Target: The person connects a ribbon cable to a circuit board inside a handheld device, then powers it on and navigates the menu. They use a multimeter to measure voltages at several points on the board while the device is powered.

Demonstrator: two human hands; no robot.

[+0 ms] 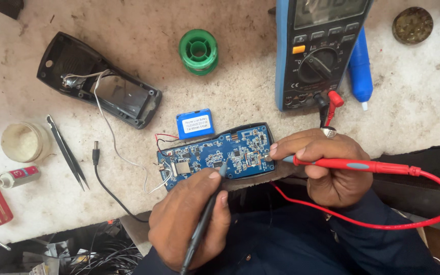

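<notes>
Hands gripped multimeter probes over a blue circuit board (217, 155) on the table (230, 91). Left hand (189, 224) pinched the black probe (203, 219); right hand (327, 165) pinched the red probe (352, 164).

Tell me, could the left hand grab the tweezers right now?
Probably not straight away. The left hand is gripping the black probe pressed on the blue circuit board. The tweezers lie uncovered to its left with bare bench between, so the path looks free once the probe is put down.
</notes>
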